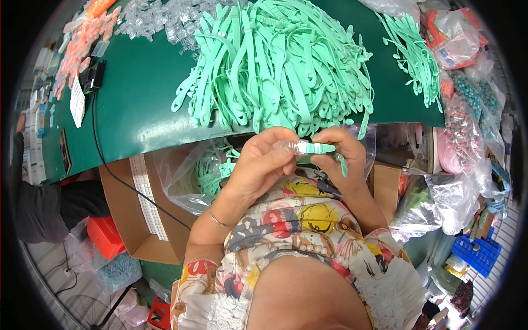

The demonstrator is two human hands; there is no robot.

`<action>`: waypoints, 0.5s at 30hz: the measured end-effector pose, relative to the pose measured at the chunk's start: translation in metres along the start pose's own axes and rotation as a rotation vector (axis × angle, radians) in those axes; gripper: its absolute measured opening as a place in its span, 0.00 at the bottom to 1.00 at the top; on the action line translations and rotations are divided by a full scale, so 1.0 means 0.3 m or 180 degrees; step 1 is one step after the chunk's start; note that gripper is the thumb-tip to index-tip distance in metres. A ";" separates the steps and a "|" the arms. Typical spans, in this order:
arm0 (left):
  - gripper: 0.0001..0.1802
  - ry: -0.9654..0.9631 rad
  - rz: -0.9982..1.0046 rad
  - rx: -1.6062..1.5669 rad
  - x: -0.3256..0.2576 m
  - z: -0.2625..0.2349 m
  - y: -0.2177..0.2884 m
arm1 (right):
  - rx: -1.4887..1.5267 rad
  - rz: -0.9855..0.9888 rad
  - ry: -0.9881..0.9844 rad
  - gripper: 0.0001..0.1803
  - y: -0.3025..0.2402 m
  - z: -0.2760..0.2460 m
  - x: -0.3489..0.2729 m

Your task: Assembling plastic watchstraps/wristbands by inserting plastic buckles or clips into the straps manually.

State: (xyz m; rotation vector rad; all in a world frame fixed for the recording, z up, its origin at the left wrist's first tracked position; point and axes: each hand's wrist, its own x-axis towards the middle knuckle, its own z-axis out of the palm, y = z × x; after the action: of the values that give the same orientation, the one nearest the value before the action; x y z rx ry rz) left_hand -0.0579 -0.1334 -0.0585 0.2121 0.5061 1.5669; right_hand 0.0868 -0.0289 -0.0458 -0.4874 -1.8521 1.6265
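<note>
Close in front of my body, at the table's near edge, my left hand (257,165) pinches a small clear plastic buckle (300,147). My right hand (346,157) grips a mint-green rubber strap (320,148) that runs into the buckle. One end of the strap hangs below the right fingers. Just beyond both hands lies a big heap of similar mint-green straps (280,66). Part of the buckle is hidden behind the left thumb and fingers.
Clear plastic pieces (159,22) and orange pieces (85,41) lie on the green table (143,93). A black cable (110,159) crosses its edge above a cardboard box (121,192). More green straps (415,66) and bagged goods (456,44) are right. Someone's dark-clothed limb (44,214) shows left.
</note>
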 end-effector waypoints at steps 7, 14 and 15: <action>0.09 0.0603 0.0690 -0.0415 0.004 0.019 -0.031 | -0.1051 0.0094 -0.0493 0.16 -0.022 0.007 0.008; 0.08 0.0296 0.0684 0.2593 -0.022 0.068 0.017 | -0.2037 -0.0185 -0.0398 0.16 -0.011 0.023 0.032; 0.09 0.0284 0.0797 0.3186 -0.018 0.093 0.023 | -0.2083 -0.0093 -0.0478 0.16 -0.019 0.026 0.032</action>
State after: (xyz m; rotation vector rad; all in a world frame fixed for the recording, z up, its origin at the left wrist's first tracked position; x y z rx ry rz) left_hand -0.0517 -0.1333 -0.0300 0.9946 1.3517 1.4409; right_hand 0.0752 -0.0296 -0.0386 -0.6129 -2.4868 1.0266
